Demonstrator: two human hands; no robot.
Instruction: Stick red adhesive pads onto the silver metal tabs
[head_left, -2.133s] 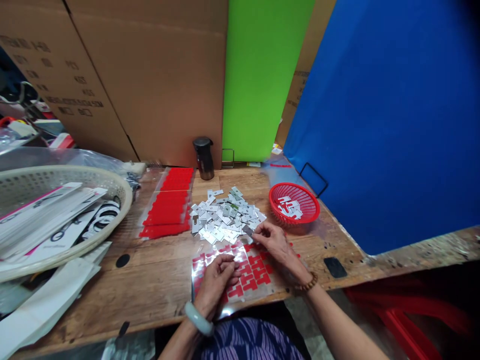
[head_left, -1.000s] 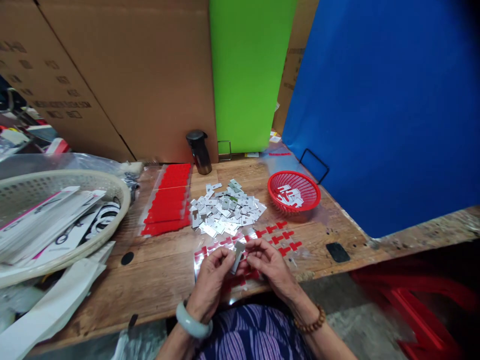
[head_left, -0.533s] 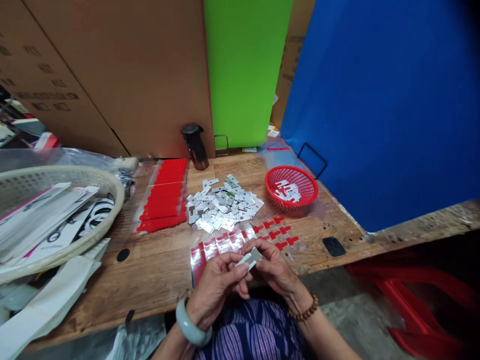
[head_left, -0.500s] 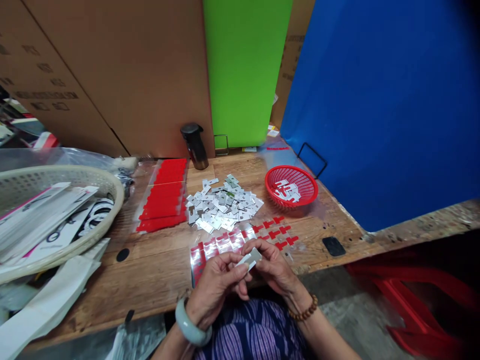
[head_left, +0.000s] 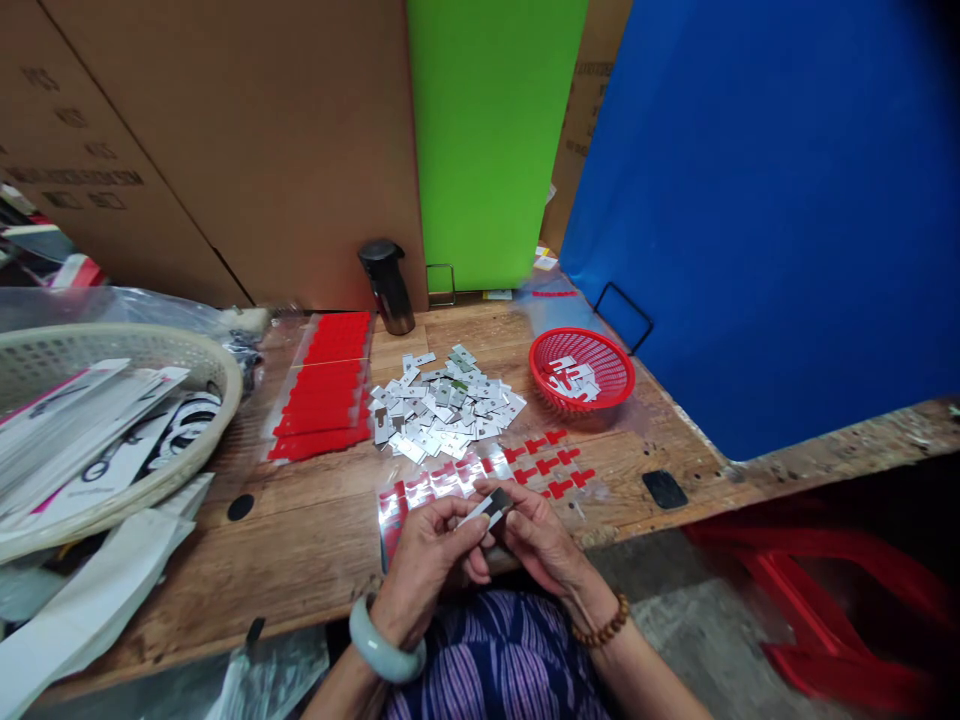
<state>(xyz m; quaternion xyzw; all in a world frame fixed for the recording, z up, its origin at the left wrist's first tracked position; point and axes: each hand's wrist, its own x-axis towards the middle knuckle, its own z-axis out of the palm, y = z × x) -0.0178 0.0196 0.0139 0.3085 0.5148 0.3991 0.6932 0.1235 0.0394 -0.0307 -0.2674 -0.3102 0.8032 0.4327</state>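
Left hand (head_left: pixel 431 550) pinched a small flat piece (head_left: pixel 491 508) between thumb and fingers; the piece was tilted, pale at the near end and dark at the far end, its near end partly covered by the thumb. Right hand (head_left: pixel 544 535) was curled at the dark end, fingers partly hidden behind the piece; couldn't tell whether it gripped or only touched. The piece was held above the front edge of the wooden table (head_left: pixel 300 540).

Just beyond the hands lay a clear sheet with red T-like shapes (head_left: pixel 559 458), its near part blocked by the hands and washed out by glare. Past it, a loose heap of similar flat pieces (head_left: pixel 450 405), overlapping, lower ones buried. Right of the heap, a red basket (head_left: pixel 630 375) held white cut pieces, count unclear. Left of the heap, layered red strips (head_left: pixel 326 390) in clear plastic; behind, a dark bottle (head_left: pixel 390 290). Far left, a pale basket (head_left: pixel 232 390), cut off by the frame, held printed cards and rings. Cardboard (head_left: pixel 262 130), a green panel (head_left: pixel 487 140) and a blue panel (head_left: pixel 750 200) stood behind, tops cropped. Box print was blurred.
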